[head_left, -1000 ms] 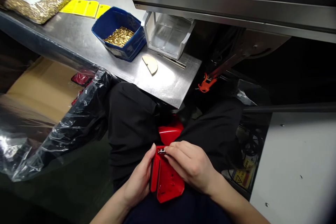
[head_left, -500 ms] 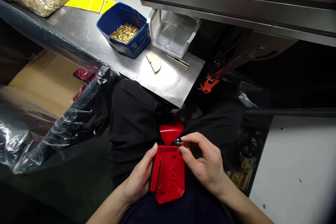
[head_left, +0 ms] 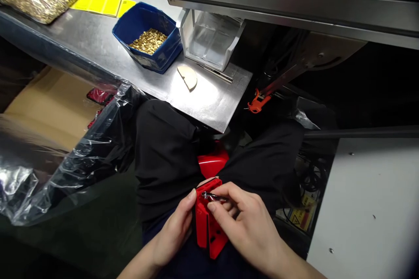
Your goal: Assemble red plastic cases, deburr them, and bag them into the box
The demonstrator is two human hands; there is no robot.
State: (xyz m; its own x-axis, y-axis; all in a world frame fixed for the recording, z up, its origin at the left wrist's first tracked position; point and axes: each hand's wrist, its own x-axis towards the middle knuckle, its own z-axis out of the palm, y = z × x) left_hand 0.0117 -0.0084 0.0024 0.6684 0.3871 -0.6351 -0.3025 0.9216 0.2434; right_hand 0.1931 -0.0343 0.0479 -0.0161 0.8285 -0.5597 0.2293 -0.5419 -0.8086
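- The red case (head_left: 201, 226) sits between the two hands, above the lap. Its long axis runs from the person's body outward, leaning slightly, with the far end level with the left thumb and the near end below the right thumb.
- The left hand (head_left: 175, 229) curls round the case's left side and has hold of it. The thumb presses on the left edge near the far end; a fingertip shows past that end, and the other fingers are mostly hidden behind.
- The case is tilted, so its hollow side is turned toward the right hand (head_left: 252, 222).
- The right hand is almost closed, thumb and forefinger pinching a small shiny metal piece (head_left: 212, 196). Its remaining fingers are bent beneath, partly out of sight.
- The metal piece lies crosswise to the case: one end reaches left into the far end of the hollow, the other runs back between the right fingertips. Whether its tip touches the case wall is too small to tell.
- Of the two, the left thumb is just beside the metal tip on the left, while the right hand reaches it from the right.
- Beyond both hands, a red object (head_left: 212, 163) shows between the knees; farther forward and to the left, a blue bin (head_left: 170, 52) of brass bits (head_left: 149, 42) stands on the metal bench (head_left: 209, 104).
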